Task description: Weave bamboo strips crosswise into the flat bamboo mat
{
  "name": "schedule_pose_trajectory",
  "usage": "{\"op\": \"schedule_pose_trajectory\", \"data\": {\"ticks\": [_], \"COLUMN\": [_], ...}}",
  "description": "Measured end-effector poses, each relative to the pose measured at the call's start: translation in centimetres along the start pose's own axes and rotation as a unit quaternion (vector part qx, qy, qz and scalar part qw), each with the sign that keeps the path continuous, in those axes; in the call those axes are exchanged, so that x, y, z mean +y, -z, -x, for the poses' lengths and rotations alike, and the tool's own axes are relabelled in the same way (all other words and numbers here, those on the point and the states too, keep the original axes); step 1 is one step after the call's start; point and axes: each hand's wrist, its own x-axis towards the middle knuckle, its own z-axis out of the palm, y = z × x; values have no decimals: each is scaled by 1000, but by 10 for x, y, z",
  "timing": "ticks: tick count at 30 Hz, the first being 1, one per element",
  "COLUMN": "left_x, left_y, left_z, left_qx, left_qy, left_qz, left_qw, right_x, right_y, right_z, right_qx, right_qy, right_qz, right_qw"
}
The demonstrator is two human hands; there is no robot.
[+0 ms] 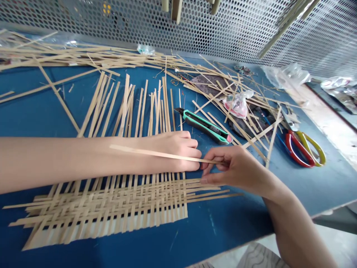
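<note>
A partly woven mat (117, 203) of pale bamboo strips lies on the blue table, its upright strips fanning away under my left forearm. My left hand (185, 150) rests over these strips near the mat's right side, knuckles up and fingers curled; what is under the fingers is hidden. Just to its right, my right hand (230, 163) pinches one end of a loose bamboo strip (156, 153). This strip runs leftward in front of my left hand and forearm. Beyond the hands lies a green and black utility knife (206, 126), its tip pointing left.
Loose bamboo strips (111, 59) are heaped along the back, before a perforated metal panel (134, 26). Scissors (304, 149) with red and yellow handles lie at the right. A crumpled plastic bag (238, 104) sits among strips. The blue table's (145, 249) front edge is near me.
</note>
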Motion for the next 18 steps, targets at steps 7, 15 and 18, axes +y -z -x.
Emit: {"op": "schedule_pose_trajectory", "data": {"ticks": [7, 15, 18], "left_x": [3, -7, -10], "left_y": [6, 20, 25], "left_z": [-2, -2, 4], "left_qx": [-28, -28, -6], "left_qy": [-35, -20, 25], "left_qz": [-77, -66, -56], "left_qw": [996, 997, 998], "right_x": [-2, 1, 3], "right_y": [-2, 4, 8], "right_z": [0, 2, 4], "right_qx": [14, -4, -5], "right_qy": [17, -34, -61], "right_qz": [13, 5, -12], "right_qw": [1000, 999, 998]}}
